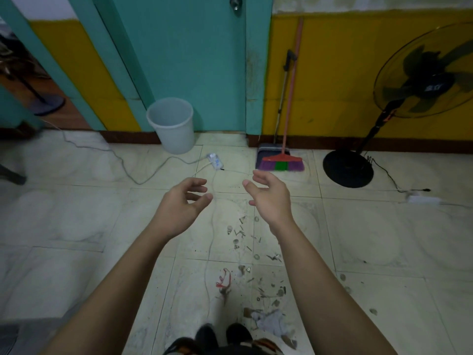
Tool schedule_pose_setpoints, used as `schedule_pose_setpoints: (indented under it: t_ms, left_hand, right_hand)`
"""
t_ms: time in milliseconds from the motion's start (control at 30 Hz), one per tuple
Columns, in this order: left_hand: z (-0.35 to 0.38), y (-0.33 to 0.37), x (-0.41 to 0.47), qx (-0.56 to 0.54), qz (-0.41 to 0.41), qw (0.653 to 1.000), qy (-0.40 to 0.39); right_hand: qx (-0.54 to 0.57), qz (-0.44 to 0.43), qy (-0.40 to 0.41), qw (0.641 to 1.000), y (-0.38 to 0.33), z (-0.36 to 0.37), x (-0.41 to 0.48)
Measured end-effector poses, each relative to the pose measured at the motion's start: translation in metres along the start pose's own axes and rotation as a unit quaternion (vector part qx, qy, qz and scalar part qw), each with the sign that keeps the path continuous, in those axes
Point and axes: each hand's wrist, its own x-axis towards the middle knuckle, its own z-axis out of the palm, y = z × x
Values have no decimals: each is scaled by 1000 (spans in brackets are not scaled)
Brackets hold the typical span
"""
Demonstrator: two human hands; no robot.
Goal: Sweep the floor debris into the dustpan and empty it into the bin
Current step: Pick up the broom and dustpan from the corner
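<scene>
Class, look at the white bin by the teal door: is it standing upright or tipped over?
Upright. The white bin stands on its base on the floor, its open rim facing up, against the teal door.

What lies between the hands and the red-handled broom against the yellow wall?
Only bare tile between the right hand, left hand and red-handled broom. The white power strip and its cord lie left of that path.

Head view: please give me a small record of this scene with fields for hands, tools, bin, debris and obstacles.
hands: left hand and right hand both open, empty, raised over the floor
tools: broom and dustpan leaning against the yellow wall
bin: white bin by the teal door, looks empty
debris: scattered debris on the tiles near the feet
obstacles: cable across the floor; standing fan on the right
</scene>
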Motion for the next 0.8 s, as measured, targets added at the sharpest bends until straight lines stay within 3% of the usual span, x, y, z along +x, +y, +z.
schedule_pose_setpoints:
  t_ms: [333, 800]
  left_hand:
    - [-38, -17, 64, -16, 15, 999, 25]
    - [-136, -91, 280, -36, 5, 997, -73]
  right_hand:
    - [-17, -12, -5, 1000, -20, 58, 49]
    - [-98, 13, 89, 991, -56, 202, 190]
